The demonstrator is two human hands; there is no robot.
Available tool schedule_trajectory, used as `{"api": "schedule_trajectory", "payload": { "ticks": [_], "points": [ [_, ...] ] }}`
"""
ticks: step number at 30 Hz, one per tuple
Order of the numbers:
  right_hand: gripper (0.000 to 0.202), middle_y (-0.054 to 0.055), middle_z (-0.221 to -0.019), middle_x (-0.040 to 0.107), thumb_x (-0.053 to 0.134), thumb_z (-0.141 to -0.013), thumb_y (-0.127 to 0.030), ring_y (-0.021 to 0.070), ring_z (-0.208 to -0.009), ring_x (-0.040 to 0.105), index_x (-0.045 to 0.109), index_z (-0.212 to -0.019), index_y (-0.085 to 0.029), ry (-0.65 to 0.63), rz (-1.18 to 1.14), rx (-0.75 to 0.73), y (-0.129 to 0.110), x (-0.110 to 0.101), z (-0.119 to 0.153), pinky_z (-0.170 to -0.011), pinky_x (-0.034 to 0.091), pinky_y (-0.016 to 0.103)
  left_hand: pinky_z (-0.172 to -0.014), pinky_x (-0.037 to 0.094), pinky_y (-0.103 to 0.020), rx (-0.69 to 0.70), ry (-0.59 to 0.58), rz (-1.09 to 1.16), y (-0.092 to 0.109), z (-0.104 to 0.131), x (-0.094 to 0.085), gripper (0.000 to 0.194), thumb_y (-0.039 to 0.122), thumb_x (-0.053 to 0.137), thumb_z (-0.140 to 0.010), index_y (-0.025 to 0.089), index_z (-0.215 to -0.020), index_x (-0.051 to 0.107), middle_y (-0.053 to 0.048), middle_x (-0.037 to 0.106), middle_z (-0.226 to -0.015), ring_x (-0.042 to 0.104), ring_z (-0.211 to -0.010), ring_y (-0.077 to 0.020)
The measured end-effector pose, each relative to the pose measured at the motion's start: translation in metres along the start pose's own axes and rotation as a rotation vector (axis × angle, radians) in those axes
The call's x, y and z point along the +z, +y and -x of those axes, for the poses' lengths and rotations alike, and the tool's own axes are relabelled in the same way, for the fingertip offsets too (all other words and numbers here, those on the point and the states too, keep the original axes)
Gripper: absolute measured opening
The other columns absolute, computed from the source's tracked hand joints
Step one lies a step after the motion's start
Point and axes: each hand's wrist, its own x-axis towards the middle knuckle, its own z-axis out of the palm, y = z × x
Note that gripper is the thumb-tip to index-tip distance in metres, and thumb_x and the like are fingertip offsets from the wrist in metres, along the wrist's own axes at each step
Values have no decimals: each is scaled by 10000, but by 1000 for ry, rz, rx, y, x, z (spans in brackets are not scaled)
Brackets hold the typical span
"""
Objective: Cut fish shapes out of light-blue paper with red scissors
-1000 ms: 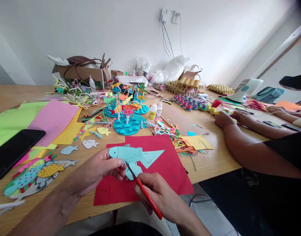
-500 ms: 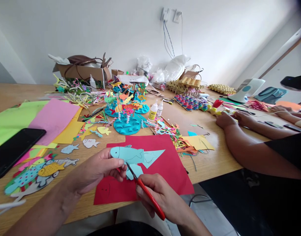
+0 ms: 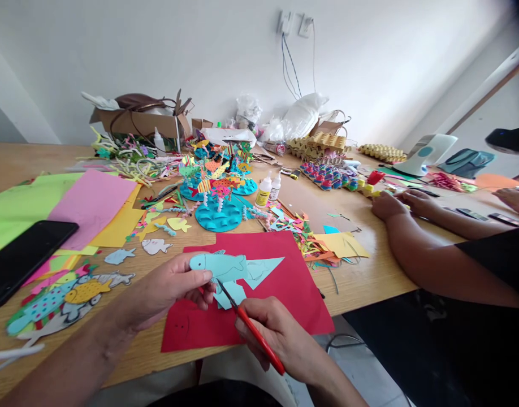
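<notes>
Pinched between the thumb and fingers of my left hand [image 3: 174, 281] is a light blue paper fish [image 3: 223, 265], partly cut out, with its outline drawn in dark ink. My right hand [image 3: 274, 333] grips red-handled scissors [image 3: 259, 338]. Their blade tips touch the paper's lower edge, close to my left thumb. Beneath both hands lies a red paper sheet [image 3: 285, 294] with a small drawing at its lower left. On the sheet are a light blue offcut [image 3: 232, 295] and a pointed blue piece [image 3: 263, 271] bearing pencil lines.
Cut-out fish [image 3: 87, 291] and a black phone [image 3: 30, 263] lie at left. Blue egg-carton models [image 3: 219, 215] stand ahead, beside glue bottles [image 3: 263, 191]. Paper scraps [image 3: 302, 237] are heaped at right. Another person's arm [image 3: 429, 249] rests on the table at right.
My hands, the fish and the scissors hold almost the same position. At the far right, another person's hand has drawn back toward the edge of view.
</notes>
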Motion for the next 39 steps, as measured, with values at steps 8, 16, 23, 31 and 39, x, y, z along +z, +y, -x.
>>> {"api": "schedule_trajectory", "payload": {
  "ticks": [8, 16, 23, 31, 39],
  "points": [
    [296, -66, -426, 411, 451, -882, -236, 60, -364, 391, 404, -595, -181, -59, -197, 92, 1, 3, 1, -383, 273, 159, -568, 474, -228, -29, -19, -8, 2, -1, 2, 146, 308, 692, -727, 168, -694, 666, 2, 668, -639, 590, -604, -127],
    [347, -61, -436, 435, 475, -897, -366, 51, -352, 374, 417, -611, -177, -86, -239, 87, 7, 1, 2, -363, 263, 150, -553, 479, -232, -53, -37, 4, 3, -2, 6, 144, 293, 698, -702, 156, -678, 662, -2, 653, -632, 574, -590, -126],
    [372, -63, -441, 427, 460, -906, -391, 47, -365, 376, 412, -606, -177, -99, -241, 59, 6, 1, 2, -370, 264, 146, -540, 472, -237, -68, -31, 26, 6, 0, 8, 157, 301, 710, -682, 153, -662, 662, -13, 651, -619, 569, -589, -135],
    [347, -72, -448, 374, 468, -898, -307, 54, -376, 364, 377, -585, -187, -68, -170, 79, 1, -1, 3, -359, 248, 151, -553, 480, -247, -83, -29, 14, 5, -1, 7, 131, 275, 694, -696, 151, -665, 664, -11, 654, -629, 574, -589, -136],
    [418, -70, -485, 298, 477, -916, -373, 56, -443, 281, 366, -563, -179, -30, 1, 7, -1, -4, 2, -411, 193, 185, -553, 481, -244, -82, -58, 18, 4, -4, 5, 126, 267, 680, -714, 155, -663, 655, -7, 645, -626, 571, -592, -135]
  ]
}}
